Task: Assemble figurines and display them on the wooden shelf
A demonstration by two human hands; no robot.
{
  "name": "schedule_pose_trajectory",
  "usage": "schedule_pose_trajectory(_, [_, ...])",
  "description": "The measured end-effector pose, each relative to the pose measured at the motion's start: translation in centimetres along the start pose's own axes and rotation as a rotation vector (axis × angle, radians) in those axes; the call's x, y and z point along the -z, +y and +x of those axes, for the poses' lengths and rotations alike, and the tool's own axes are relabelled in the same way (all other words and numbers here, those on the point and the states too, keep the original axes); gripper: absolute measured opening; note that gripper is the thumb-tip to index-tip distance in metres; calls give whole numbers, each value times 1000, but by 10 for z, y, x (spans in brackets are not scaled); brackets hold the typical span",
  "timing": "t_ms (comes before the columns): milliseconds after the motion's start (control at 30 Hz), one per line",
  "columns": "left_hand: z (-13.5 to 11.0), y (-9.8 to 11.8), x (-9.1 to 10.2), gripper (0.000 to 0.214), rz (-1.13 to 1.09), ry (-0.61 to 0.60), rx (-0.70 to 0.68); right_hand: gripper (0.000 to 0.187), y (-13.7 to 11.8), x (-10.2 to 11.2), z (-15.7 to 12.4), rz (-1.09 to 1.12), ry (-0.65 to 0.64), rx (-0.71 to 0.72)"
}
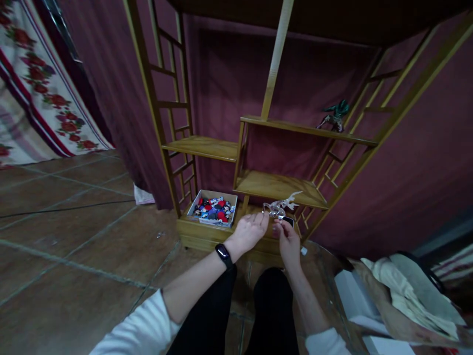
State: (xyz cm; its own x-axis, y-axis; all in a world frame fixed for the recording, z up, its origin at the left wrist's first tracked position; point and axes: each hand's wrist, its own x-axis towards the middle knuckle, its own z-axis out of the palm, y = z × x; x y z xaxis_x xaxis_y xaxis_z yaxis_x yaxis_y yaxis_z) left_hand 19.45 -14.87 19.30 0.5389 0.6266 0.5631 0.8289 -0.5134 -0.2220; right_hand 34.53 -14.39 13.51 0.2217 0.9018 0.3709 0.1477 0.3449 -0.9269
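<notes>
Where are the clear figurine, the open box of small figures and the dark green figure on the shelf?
Clear figurine (276, 210): head view, on its see-through body.
Open box (235, 206): head view, on its right wall.
Dark green figure (337, 110): head view, on its upper body.

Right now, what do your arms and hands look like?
My left hand and right hand are bare, with no gloves. My left sleeve and right sleeve are white and leave the forearms bare. A black wristband with a dark, rounded oblong face circles my left wrist.
</notes>
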Motion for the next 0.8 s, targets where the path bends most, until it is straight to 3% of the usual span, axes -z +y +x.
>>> schedule_pose_trajectory(400, [-10,4,3,35,73,51,-95,40,-3,6,-11,-48,17,33])
schedule_pose_trajectory(800, [-6,7,7,34,35,-2,-161,37,-3,13,-13,-3,35,17])
